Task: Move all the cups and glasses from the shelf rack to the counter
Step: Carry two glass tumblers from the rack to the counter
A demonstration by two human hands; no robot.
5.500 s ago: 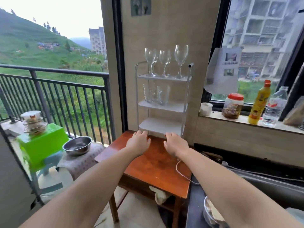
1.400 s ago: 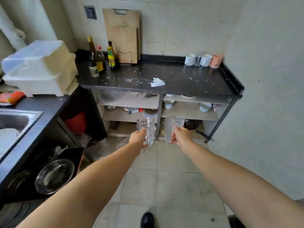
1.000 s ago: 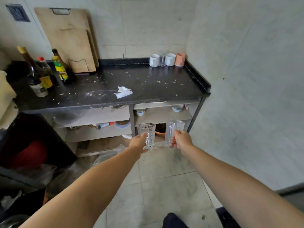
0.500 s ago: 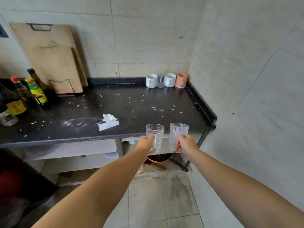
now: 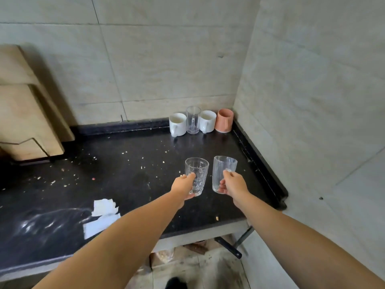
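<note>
My left hand (image 5: 184,187) grips a clear patterned glass (image 5: 198,174) upright above the black counter (image 5: 129,174). Just to its right, my right hand (image 5: 232,184) holds a taller plain clear glass (image 5: 221,170), also upright over the counter. At the back right corner stand two white mugs (image 5: 177,124) (image 5: 207,121), a clear glass mug (image 5: 193,119) between them, and a pink cup (image 5: 224,120). The shelf rack is out of view.
Wooden cutting boards (image 5: 25,109) lean on the wall at the back left. Crumpled white paper (image 5: 100,217) lies near the counter's front edge, and crumbs are scattered over the top. A raised rim (image 5: 262,163) runs along the right side by the tiled wall.
I have come closer to the counter. Both hands with their glasses moved from in front of the counter's edge to above its right part.
</note>
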